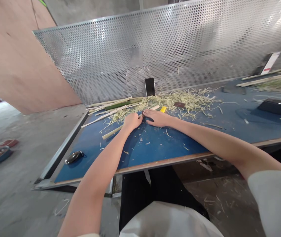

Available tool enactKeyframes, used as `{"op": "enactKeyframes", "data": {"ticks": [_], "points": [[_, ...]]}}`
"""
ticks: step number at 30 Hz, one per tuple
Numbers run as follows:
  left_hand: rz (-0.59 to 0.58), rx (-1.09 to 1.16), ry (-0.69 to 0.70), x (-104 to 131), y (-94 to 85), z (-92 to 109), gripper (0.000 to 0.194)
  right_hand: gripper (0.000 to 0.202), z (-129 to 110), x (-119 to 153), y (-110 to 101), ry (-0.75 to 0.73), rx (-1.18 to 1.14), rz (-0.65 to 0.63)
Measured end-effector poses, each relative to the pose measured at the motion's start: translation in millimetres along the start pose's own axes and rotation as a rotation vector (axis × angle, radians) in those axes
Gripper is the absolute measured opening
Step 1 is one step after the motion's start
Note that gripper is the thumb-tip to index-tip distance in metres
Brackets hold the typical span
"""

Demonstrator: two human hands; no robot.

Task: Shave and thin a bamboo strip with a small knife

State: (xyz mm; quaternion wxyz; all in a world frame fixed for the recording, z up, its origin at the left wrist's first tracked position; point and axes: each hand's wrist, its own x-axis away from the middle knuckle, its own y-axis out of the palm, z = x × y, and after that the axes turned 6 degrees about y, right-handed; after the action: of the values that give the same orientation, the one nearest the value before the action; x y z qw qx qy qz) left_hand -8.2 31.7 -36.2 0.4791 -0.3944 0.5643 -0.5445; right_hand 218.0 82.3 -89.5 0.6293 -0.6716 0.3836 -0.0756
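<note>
A pale bamboo strip [112, 132] lies slantwise over the blue tabletop, its far end showing just beyond my fingers. My left hand [132, 121] is closed around its middle, thumb toward the right hand. Close beside it, my right hand [155, 118] rests with fingers bent over the strip and thumb below; whether a small tool is under these fingers is hidden. Just behind the right hand is a yellow flat piece [163, 109], partly covered. Thin pale shavings [187, 100] are heaped beyond both hands.
Behind the shavings a phone [150, 87] leans against a perforated metal sheet [135, 56]. Green and pale bamboo strips [120, 103] lie at the back left. A dark oval object [74, 157] sits near the front left corner, a black box [280, 108] on the right.
</note>
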Motion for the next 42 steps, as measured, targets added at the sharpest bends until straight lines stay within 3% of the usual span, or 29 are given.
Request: {"op": "enactKeyframes", "data": {"ticks": [5, 15, 24, 31, 42], "points": [[-0.011, -0.002, 0.018, 0.3, -1.3, 0.0, 0.050, 0.073, -0.9, 0.3, -1.7, 0.026, -0.014, -0.011], [-0.012, 0.008, 0.003, 0.9, -2.5, 2.0, 0.054, 0.073, -7.3, 1.2, -7.9, 0.029, 0.002, -0.035], [-0.019, 0.008, 0.015, 2.3, -3.8, 2.7, 0.054, 0.075, 18.8, 4.8, -11.2, 0.259, 0.061, -0.017], [-0.022, 0.021, 0.012, 2.1, -4.2, 3.2, 0.052, 0.077, 17.7, 3.5, -3.0, 0.198, 0.053, 0.020], [-0.029, 0.023, 0.007, 0.9, -3.9, 2.9, 0.053, 0.078, 20.0, 4.3, -2.6, 0.221, 0.024, 0.001]]}}
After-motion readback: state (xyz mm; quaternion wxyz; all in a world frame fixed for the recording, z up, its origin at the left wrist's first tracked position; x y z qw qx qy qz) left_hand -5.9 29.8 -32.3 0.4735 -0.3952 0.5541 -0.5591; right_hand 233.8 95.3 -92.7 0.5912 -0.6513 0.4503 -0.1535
